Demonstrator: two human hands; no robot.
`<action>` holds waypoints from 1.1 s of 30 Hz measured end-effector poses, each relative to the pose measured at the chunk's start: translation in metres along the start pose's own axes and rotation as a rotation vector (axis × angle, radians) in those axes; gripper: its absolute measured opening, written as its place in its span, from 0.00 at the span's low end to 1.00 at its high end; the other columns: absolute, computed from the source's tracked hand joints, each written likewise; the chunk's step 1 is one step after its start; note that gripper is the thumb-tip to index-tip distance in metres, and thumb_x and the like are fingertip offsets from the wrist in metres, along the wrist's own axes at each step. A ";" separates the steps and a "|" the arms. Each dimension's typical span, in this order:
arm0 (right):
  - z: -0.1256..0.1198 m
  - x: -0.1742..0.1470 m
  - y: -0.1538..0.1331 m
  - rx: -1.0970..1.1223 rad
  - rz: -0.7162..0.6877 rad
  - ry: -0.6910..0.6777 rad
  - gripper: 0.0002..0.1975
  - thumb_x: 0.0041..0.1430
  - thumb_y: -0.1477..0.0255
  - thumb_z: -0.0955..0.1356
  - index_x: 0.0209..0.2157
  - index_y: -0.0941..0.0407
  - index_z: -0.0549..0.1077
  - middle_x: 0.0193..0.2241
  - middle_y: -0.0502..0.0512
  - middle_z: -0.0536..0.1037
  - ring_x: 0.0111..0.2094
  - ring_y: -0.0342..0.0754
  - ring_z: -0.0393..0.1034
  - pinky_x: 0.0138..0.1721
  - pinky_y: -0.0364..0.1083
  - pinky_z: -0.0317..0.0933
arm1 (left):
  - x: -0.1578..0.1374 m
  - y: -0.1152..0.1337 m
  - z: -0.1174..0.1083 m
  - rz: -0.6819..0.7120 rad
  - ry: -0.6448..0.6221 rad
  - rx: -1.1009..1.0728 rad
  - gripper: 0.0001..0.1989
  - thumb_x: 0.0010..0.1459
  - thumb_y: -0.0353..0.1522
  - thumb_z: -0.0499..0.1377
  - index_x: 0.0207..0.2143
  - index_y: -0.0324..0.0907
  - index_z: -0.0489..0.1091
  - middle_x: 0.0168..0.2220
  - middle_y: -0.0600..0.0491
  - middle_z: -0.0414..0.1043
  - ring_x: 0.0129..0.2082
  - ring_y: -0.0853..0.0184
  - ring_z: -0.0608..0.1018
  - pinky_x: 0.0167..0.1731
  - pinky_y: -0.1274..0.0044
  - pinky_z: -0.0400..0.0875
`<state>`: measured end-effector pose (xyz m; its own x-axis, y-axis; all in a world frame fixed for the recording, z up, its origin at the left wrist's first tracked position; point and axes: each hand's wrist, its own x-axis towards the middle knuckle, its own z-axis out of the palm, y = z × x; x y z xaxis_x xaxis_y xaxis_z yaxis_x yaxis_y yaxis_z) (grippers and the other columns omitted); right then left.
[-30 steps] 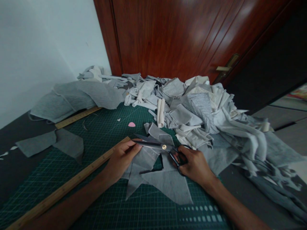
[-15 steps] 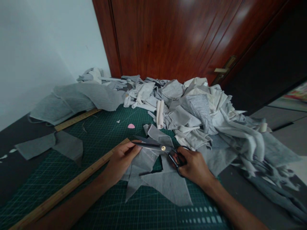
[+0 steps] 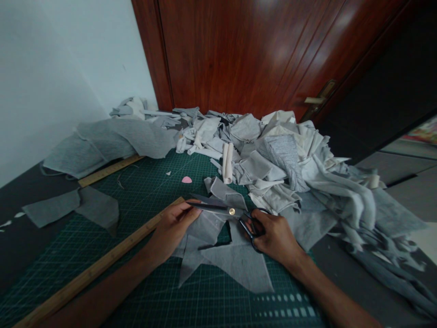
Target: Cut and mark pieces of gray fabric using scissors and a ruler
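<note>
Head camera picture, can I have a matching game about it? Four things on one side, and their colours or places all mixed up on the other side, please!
Things:
1. scissors
2. cutting mat
3. door
4. small flat half-round piece

Colours and places:
A. reddish brown, behind the cloth pile
B. pink, lying farther from the person than the left hand
C. held in the right hand
D. green with pale grid lines

Right pairs: 1-C, 2-D, 3-A, 4-B
</note>
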<state>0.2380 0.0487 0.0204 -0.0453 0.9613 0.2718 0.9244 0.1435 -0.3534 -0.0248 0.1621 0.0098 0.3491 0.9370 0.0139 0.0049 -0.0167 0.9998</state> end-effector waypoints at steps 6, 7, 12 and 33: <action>0.000 0.000 0.000 0.016 0.027 -0.020 0.05 0.52 0.78 0.67 0.31 0.54 0.69 0.22 0.48 0.74 0.20 0.43 0.64 0.25 0.42 0.50 | -0.001 0.005 0.004 -0.056 -0.011 -0.068 0.10 0.54 0.40 0.69 0.33 0.43 0.80 0.38 0.52 0.82 0.42 0.61 0.81 0.44 0.73 0.74; 0.001 0.000 0.000 0.017 0.034 -0.025 0.05 0.53 0.78 0.67 0.31 0.54 0.69 0.22 0.48 0.74 0.21 0.43 0.65 0.25 0.42 0.50 | -0.001 0.006 0.004 -0.065 -0.009 -0.077 0.10 0.53 0.40 0.69 0.33 0.43 0.80 0.38 0.52 0.82 0.43 0.61 0.81 0.44 0.73 0.74; 0.001 0.000 0.000 0.012 0.036 -0.034 0.03 0.56 0.76 0.68 0.31 0.54 0.70 0.23 0.48 0.75 0.21 0.44 0.66 0.25 0.42 0.50 | -0.002 0.007 0.005 -0.091 -0.003 -0.091 0.10 0.52 0.39 0.70 0.34 0.44 0.80 0.40 0.52 0.82 0.44 0.61 0.81 0.46 0.73 0.74; 0.001 0.000 -0.001 0.022 0.026 -0.026 0.03 0.59 0.75 0.67 0.31 0.54 0.69 0.22 0.48 0.73 0.21 0.43 0.64 0.25 0.42 0.48 | -0.001 0.004 0.004 -0.099 -0.023 -0.095 0.10 0.52 0.39 0.70 0.35 0.44 0.82 0.41 0.52 0.83 0.43 0.61 0.80 0.44 0.74 0.72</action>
<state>0.2364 0.0490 0.0196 -0.0317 0.9704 0.2393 0.9167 0.1236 -0.3799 -0.0211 0.1600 0.0139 0.3727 0.9241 -0.0844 -0.0477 0.1099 0.9928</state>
